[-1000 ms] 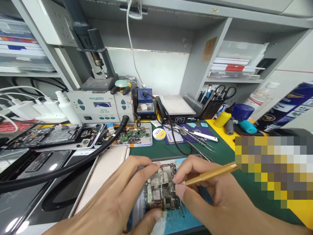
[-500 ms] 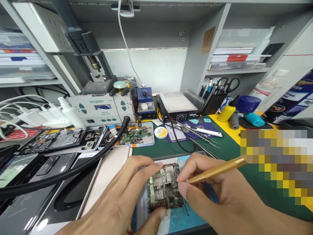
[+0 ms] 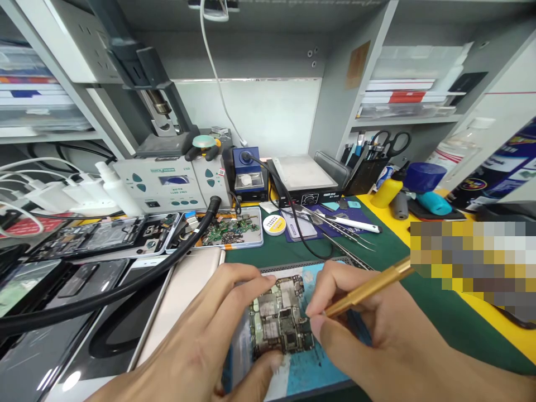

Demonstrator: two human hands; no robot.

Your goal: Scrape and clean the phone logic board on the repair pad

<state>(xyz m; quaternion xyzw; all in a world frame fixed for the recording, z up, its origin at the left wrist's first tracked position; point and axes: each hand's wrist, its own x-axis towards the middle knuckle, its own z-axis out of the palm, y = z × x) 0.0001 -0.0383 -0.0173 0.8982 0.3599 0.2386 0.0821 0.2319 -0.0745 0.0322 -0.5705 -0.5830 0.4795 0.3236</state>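
A small phone circuit board (image 3: 280,321) with metal shields lies on a blue work pad (image 3: 307,377) at the near edge of the bench. My left hand (image 3: 201,340) pinches the board between forefinger at its top left and thumb at its bottom edge. My right hand (image 3: 368,329) grips a gold-coloured tool (image 3: 368,286) like a pen, its tip hidden behind my fingers at the board's right edge.
A gold phone back (image 3: 184,296) and a thick black hose (image 3: 125,285) lie to the left, with opened phones (image 3: 100,237). A tray of small boards (image 3: 230,230), a solder tin (image 3: 274,225), tweezers (image 3: 343,233), a rework station (image 3: 167,184) and a hot plate (image 3: 304,178) stand behind.
The view has drifted slightly. My left hand has turned the board a little, and the gold tool's handle now slopes up more steeply. Both hands keep their hold.
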